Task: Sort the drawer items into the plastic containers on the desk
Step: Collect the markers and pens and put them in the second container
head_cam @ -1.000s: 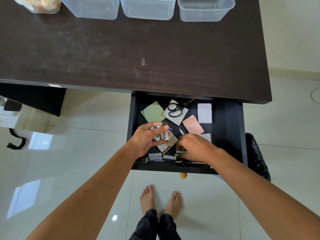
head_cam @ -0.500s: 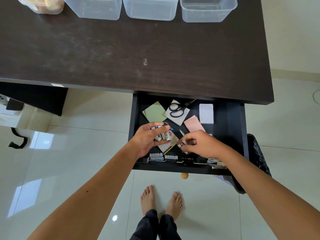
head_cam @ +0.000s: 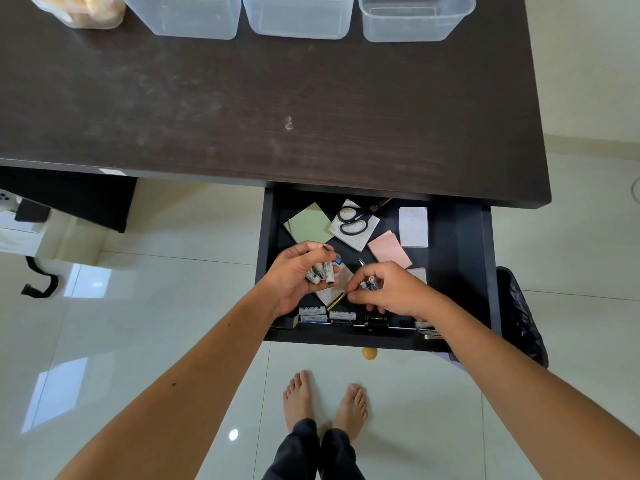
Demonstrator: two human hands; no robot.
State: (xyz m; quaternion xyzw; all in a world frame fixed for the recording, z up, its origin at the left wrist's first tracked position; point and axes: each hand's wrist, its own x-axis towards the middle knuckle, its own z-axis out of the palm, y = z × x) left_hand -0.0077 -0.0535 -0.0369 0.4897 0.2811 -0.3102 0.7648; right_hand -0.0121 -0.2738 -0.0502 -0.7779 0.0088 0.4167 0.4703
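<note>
The open drawer (head_cam: 457, 271) juts out under the desk's (head_cam: 242, 116) near edge, toward its right corner. Over it, the left hand (head_cam: 294, 277) cups a small bundle of batteries (head_cam: 323, 271), fingers curled round them. The right hand (head_cam: 391, 289) pinches one or two more batteries (head_cam: 369, 284) at its fingertips, just beside the left. Loose batteries (head_cam: 327, 315) lie along the drawer's front wall. Further in sit a green notepad (head_cam: 308, 225), scissors (head_cam: 355, 221) on a patterned pad, a pink notepad (head_cam: 389, 249) and a white dotted pad (head_cam: 414, 226).

The clear plastic containers (head_cam: 298, 15) stand in a row at the desk's far edge, well apart from the drawer; as far as shows, they hold nothing yet.

Batteries are hard, smooth cylinders, dense for their size, and likely to roll or slip from a loose bundle. They are best closed across their middles in a full palm, kept side by side. The pads are light and flat, and should lift by an edge. The scissors should be taken by the handles.
</note>
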